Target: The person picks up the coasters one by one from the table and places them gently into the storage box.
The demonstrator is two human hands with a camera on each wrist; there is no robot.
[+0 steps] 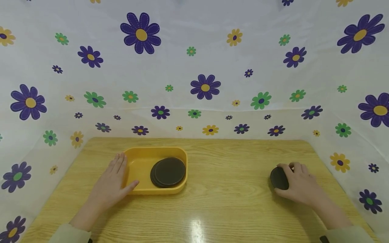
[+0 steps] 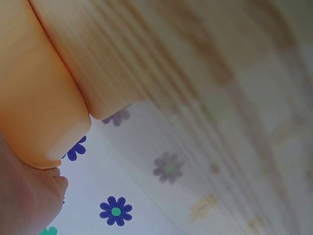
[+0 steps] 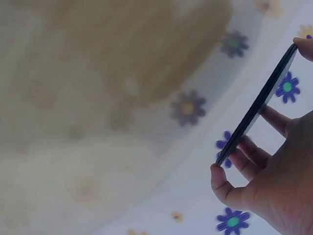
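Note:
Near the right side of the table, my right hand grips a round black coaster by its edges. In the right wrist view the coaster shows edge-on, thin and tilted, with fingertips at both ends and other fingers behind it. On the left, my left hand lies against the left wall of a yellow rectangular tray, fingers straight and thumb over its front corner. Several black coasters lie overlapping in a stack at the tray's right end. The left wrist view shows the tray's outer wall beside the hand.
A light wood-grain table carries everything. White cloth printed with purple, green and yellow flowers rises behind it and along both sides.

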